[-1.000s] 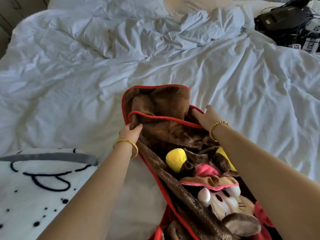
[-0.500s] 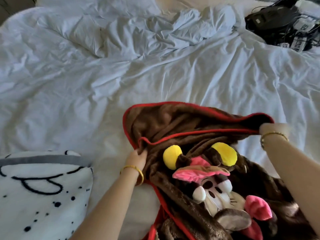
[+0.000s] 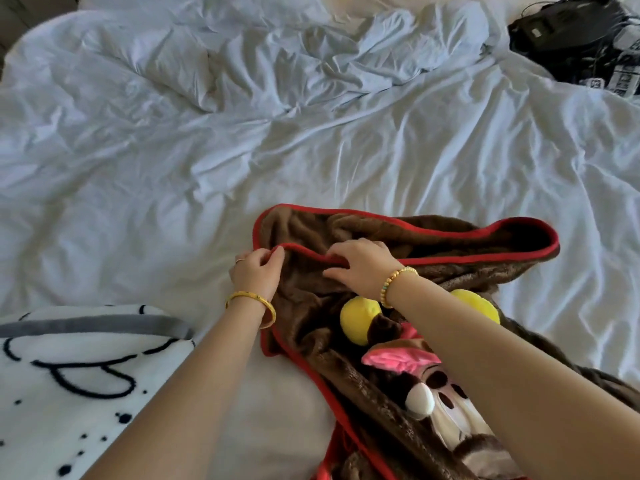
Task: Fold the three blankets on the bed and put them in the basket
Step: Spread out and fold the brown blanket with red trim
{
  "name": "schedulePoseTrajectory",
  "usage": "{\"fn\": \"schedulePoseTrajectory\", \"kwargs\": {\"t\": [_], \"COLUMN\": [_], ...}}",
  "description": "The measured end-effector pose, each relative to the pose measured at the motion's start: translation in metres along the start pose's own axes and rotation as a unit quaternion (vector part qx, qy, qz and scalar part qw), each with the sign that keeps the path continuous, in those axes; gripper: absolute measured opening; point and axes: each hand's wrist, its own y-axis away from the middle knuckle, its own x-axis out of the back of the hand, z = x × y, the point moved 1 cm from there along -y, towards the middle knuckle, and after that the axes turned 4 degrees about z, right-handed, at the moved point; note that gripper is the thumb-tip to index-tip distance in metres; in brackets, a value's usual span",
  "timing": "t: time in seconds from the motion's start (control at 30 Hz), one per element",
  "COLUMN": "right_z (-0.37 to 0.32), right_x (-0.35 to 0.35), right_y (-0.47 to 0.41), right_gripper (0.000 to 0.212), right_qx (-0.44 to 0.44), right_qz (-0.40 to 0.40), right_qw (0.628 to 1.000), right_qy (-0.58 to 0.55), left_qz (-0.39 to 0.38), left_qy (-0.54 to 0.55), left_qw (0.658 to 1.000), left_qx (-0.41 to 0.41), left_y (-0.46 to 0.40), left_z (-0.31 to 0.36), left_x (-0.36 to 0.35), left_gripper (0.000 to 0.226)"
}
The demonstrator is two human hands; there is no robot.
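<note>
A brown plush blanket (image 3: 433, 237) with red trim lies rumpled on the bed at lower right; a plush animal face with yellow and pink parts is sewn onto it. My left hand (image 3: 254, 271) pinches the red hem at the blanket's left side. My right hand (image 3: 360, 266) rests on the same hem just to the right, fingers curled over it. A white blanket (image 3: 69, 375) with black line drawing and a grey band lies at lower left. No basket is in view.
The white duvet (image 3: 311, 133) covers the bed in wrinkles and is bunched toward the head. Black bags and cables (image 3: 581, 36) sit at the far right corner. A dark wall edge shows at upper left.
My right hand let go of the blanket's far right corner and came back left to the hem beside my left hand. My left hand shifted up along the hem.
</note>
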Motion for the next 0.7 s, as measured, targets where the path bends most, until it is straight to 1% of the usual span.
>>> {"fn": "schedulePoseTrajectory", "kwargs": {"t": [0.03,0.07,0.13,0.2,0.23,0.27,0.33,0.43,0.5,0.57,0.7], "right_z": [-0.002,-0.003,-0.007,-0.012,-0.014,-0.016,-0.019,-0.017,-0.011,-0.003,0.007], "right_x": [-0.002,-0.002,0.004,0.014,0.018,0.019,0.015,0.003,-0.006,-0.014,-0.019], "right_y": [-0.003,-0.008,-0.019,-0.035,-0.044,-0.053,-0.068,-0.084,-0.09,-0.096,-0.105], "right_gripper": [0.025,0.021,0.019,0.02,0.021,0.021,0.023,0.025,0.026,0.027,0.028], "right_qx": [0.0,-0.01,-0.043,-0.07,-0.08,-0.085,-0.092,-0.104,-0.125,-0.145,-0.169], "right_qz": [0.012,0.043,0.136,0.204,0.218,0.22,0.198,0.148,0.126,0.11,0.118], "right_qw": [1.0,0.999,0.986,0.969,0.965,0.964,0.969,0.979,0.979,0.978,0.969], "right_qy": [-0.008,-0.03,-0.087,-0.118,-0.124,-0.127,-0.12,-0.093,-0.096,-0.104,-0.138], "left_qz": [-0.002,0.015,0.085,0.133,0.134,0.127,0.103,0.065,0.047,0.047,0.107], "left_qy": [-0.016,-0.031,-0.013,0.02,0.015,-0.006,-0.041,-0.006,-0.013,-0.025,0.013], "left_qw": [1.0,0.999,0.991,0.984,0.986,0.989,0.993,0.998,0.999,0.998,0.983], "left_qx": [-0.011,-0.037,-0.104,-0.117,-0.101,-0.078,-0.037,0.001,-0.013,-0.035,-0.145], "left_y": [-0.004,-0.008,-0.016,-0.024,-0.03,-0.037,-0.052,-0.066,-0.074,-0.08,-0.083], "left_z": [0.001,0.003,0.012,0.026,0.029,0.03,0.024,0.016,0.014,0.017,0.034], "left_x": [0.002,0.004,0.009,0.011,0.01,0.008,0.002,-0.002,-0.004,-0.006,-0.011], "left_gripper": [0.029,0.027,0.026,0.029,0.031,0.032,0.033,0.03,0.027,0.024,0.014]}}
